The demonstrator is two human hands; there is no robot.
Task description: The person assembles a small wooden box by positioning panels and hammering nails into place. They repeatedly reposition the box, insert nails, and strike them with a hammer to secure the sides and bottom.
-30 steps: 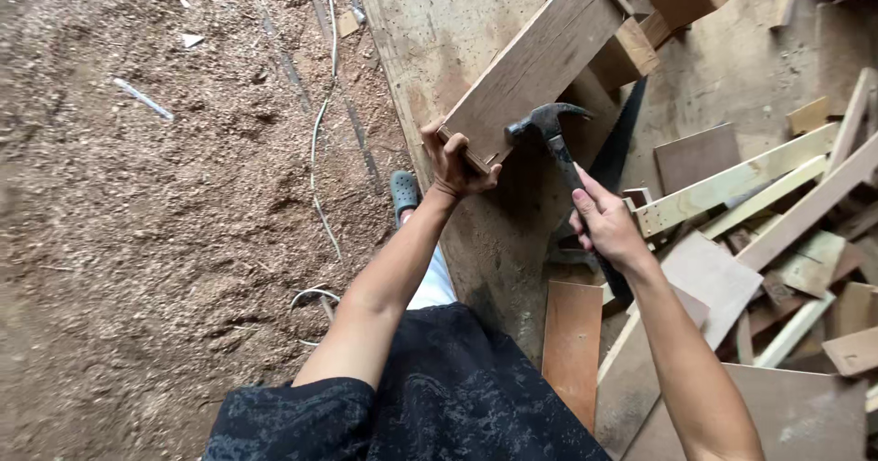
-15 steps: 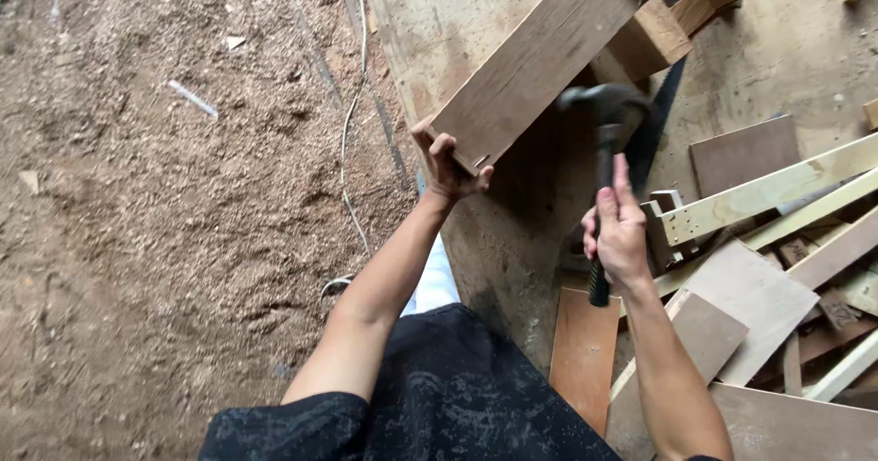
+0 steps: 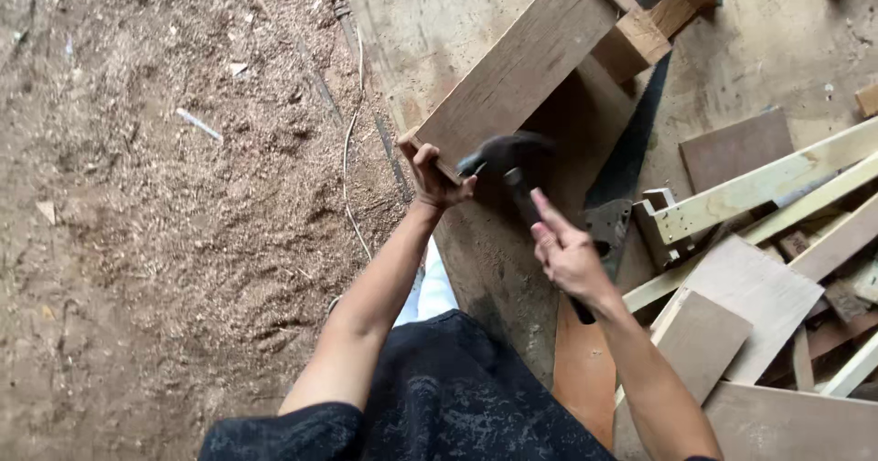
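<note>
1. The left hand (image 3: 437, 176) grips the end of the plank (image 3: 517, 69).
2. The right hand (image 3: 569, 258) grips the hammer (image 3: 508, 161), its head just beside the left hand.
3. Next hit needs good aim, away from the fingers.

Mostly browns and tans here, with one black tool in the mix

The plank (image 3: 517, 68) above the left hand's fingers (image 3: 430, 173) is warm mid-brown with faint grain streaks. The hammer (image 3: 512, 164) by the right hand's fingertips (image 3: 541, 207) is black, head blurred to dark grey. Past those fingers: a black saw blade (image 3: 631, 145), pale yellowish battens (image 3: 759, 187), a reddish-brown board (image 3: 736, 150). The ground left of the left fingers is speckled tan sawdust (image 3: 165, 196). Shirt (image 3: 448, 397) is black with fine light flecks.
</note>
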